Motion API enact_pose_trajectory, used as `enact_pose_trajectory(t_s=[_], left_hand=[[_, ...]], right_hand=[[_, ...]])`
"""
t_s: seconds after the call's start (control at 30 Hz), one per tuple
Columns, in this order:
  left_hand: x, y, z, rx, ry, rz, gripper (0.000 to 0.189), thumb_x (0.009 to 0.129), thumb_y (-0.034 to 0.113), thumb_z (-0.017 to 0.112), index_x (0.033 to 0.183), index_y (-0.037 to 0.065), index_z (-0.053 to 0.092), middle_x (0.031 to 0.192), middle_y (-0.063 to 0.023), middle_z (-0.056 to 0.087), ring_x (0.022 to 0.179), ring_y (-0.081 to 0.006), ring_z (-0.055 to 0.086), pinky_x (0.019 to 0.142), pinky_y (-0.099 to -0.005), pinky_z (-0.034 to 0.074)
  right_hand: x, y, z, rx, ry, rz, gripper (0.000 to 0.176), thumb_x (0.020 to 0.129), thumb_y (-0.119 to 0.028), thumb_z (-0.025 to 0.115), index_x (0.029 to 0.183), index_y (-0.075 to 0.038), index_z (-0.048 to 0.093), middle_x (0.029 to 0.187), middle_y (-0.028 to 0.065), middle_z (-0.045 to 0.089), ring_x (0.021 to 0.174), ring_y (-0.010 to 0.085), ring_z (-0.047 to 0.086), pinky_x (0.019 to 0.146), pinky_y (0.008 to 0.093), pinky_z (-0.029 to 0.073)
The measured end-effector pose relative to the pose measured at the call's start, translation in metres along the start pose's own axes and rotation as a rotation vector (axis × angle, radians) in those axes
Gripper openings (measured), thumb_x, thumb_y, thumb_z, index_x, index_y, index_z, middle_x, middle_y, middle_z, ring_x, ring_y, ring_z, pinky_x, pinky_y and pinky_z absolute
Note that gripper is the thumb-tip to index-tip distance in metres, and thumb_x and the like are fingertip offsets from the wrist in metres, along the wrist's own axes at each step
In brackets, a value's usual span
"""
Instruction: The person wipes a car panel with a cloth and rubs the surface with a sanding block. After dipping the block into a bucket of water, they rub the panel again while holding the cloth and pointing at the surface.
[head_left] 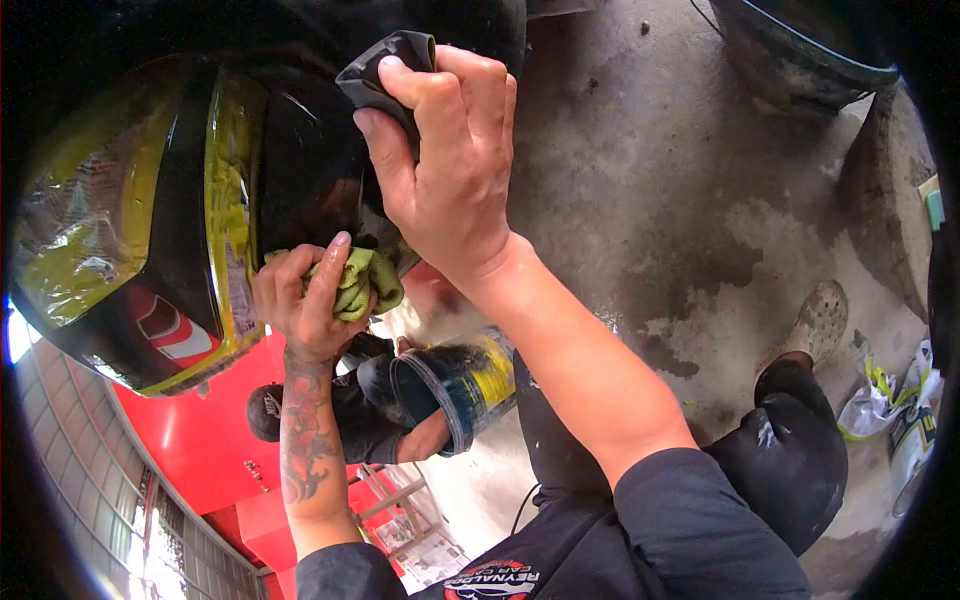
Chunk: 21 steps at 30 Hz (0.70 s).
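Note:
My right hand is closed on a folded dark grey sheet, pinched between thumb and fingers over a black car panel. Lower left, my left hand grips a crumpled green cloth near the panel's lower edge. Yellow tape runs along the panel beside my left hand. Farther left, clear plastic film and more yellow tape cover part of a glossy surface. Whether the sheet touches the panel is unclear.
Beyond my left forearm, a person in a dark cap has an arm at a dark bucket. A large dark tub stands upper right on the stained concrete floor. Plastic bags lie at the right.

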<state>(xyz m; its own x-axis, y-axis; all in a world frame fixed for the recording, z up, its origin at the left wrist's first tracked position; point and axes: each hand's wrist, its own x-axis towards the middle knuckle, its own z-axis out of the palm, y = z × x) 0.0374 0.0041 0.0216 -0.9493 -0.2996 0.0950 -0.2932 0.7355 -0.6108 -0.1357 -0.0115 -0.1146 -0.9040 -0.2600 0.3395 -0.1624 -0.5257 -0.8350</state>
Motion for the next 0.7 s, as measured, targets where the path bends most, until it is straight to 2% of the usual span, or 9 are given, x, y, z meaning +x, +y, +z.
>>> enact_pose_trajectory(t_s=[0.17,0.37,0.5,0.53,0.57,0.7], left_hand=[[-0.001,0.000,-0.002,0.003,-0.020,-0.013,0.063,0.064,0.030,0.091,0.125,0.019,0.080,0.105,-0.0015,0.062,0.090,-0.0267,0.062,0.080,-0.0428,0.050],[0.000,0.000,-0.002,0.001,-0.006,-0.008,0.064,0.062,0.030,0.091,0.125,0.019,0.080,0.104,-0.0010,0.062,0.090,-0.0265,0.062,0.080,-0.0426,0.050],[0.000,-0.001,-0.001,0.000,-0.004,-0.011,0.066,0.061,0.030,0.091,0.125,0.019,0.080,0.103,-0.0011,0.062,0.089,-0.0266,0.062,0.080,-0.0428,0.050],[-0.001,-0.001,-0.001,-0.001,-0.009,-0.011,0.066,0.060,0.029,0.091,0.125,0.019,0.080,0.103,-0.0012,0.062,0.089,-0.0266,0.062,0.080,-0.0428,0.050],[-0.002,-0.001,-0.001,-0.001,-0.021,-0.015,0.066,0.060,0.028,0.091,0.125,0.018,0.080,0.104,-0.0029,0.063,0.091,-0.0278,0.062,0.082,-0.0435,0.051],[-0.004,-0.001,-0.002,-0.001,-0.042,-0.024,0.067,0.060,0.024,0.090,0.125,0.016,0.080,0.107,-0.0062,0.066,0.095,-0.0304,0.063,0.086,-0.0451,0.053]], right_hand=[[-0.053,-0.006,-0.006,0.071,-0.043,0.040,0.054,0.076,-0.009,0.087,0.125,-0.014,0.064,0.128,0.0148,0.059,0.110,0.0366,0.056,0.094,0.0484,0.048],[0.021,0.006,0.002,0.040,0.017,-0.049,0.042,0.079,-0.010,0.084,0.117,-0.013,0.065,0.119,0.0098,0.061,0.106,0.0345,0.058,0.089,0.0465,0.047],[-0.005,0.005,-0.008,0.063,0.003,-0.047,0.042,0.079,-0.011,0.085,0.118,-0.013,0.068,0.120,0.0106,0.064,0.107,0.0341,0.060,0.090,0.0455,0.048],[-0.013,-0.001,-0.015,0.069,-0.038,-0.032,0.041,0.082,-0.003,0.084,0.120,-0.007,0.070,0.122,0.0165,0.065,0.108,0.0358,0.060,0.095,0.0431,0.050],[-0.014,0.003,-0.015,0.074,-0.037,-0.049,0.041,0.082,-0.003,0.084,0.120,-0.007,0.070,0.121,0.0166,0.065,0.108,0.0359,0.060,0.095,0.0432,0.050],[0.021,0.007,-0.011,0.058,-0.035,-0.086,0.039,0.081,-0.003,0.084,0.118,-0.007,0.071,0.120,0.0159,0.066,0.106,0.0358,0.062,0.092,0.0425,0.050]])
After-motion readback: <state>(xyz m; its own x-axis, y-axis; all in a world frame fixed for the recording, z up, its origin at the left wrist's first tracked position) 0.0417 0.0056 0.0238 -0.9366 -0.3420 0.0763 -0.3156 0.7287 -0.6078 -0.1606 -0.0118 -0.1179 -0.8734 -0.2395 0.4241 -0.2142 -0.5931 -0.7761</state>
